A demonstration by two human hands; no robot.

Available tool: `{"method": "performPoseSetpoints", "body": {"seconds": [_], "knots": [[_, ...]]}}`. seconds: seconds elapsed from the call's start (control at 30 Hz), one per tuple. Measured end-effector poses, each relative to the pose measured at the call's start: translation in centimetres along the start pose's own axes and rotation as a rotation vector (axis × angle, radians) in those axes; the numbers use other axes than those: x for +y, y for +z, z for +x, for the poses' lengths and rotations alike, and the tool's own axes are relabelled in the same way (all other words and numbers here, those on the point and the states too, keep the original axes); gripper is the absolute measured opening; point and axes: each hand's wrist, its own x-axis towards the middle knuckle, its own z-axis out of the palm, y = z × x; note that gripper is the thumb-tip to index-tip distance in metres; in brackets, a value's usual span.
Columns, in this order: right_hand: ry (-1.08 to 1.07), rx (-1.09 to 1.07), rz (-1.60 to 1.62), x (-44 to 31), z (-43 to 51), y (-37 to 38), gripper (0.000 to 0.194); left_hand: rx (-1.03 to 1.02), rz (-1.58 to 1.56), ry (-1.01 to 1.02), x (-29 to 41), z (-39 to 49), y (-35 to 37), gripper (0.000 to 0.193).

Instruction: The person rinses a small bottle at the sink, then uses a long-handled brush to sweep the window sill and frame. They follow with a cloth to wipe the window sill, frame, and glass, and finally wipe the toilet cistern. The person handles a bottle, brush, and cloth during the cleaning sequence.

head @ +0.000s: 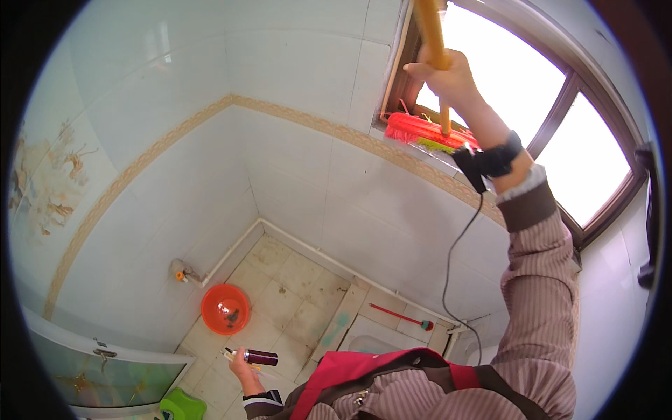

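Observation:
High at the right, my right hand (pixel 455 79) grips the yellow handle (pixel 433 31) of a broom. The broom's red head (pixel 420 126), with red and yellow-green bristles, is at the sill of a brown-framed window (pixel 546 123). A black strap with a cable circles that wrist. Low at the left, my left hand (pixel 242 371) holds a shiny dark purple cylinder (pixel 262 358) with a silver band. Small pale and yellow pieces show beside those fingers, too small to make out.
An orange-red plastic basin (pixel 226 310) stands on the tiled floor (pixel 281 294) near a wall tap (pixel 180 274). A red-handled toilet brush (pixel 401 314) lies beside a squat toilet (pixel 370 336). At lower left are a glazed door (pixel 121 375) and a green plastic stool (pixel 184 405).

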Motion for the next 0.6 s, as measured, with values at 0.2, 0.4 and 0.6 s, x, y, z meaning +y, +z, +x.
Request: {"method": "performPoseSetpoints", "body": {"seconds": [0.2,0.4,0.6], "knots": [[-0.023,0.237,0.051,-1.6,-3.9,-8.9,0.020,0.040,-0.056,0.063,1.3,-0.7,0.1,0.013],[0.215,0.386,-0.212,2.6,-3.3,-9.3,0.019,0.047,-0.071,0.063,1.9,-0.7,-0.5,0.014],[0.095,0.324,-0.070,7.8,1.1,-0.8,0.024,0.063,-0.071,0.077,0.9,-0.9,-0.6,0.016]]}}
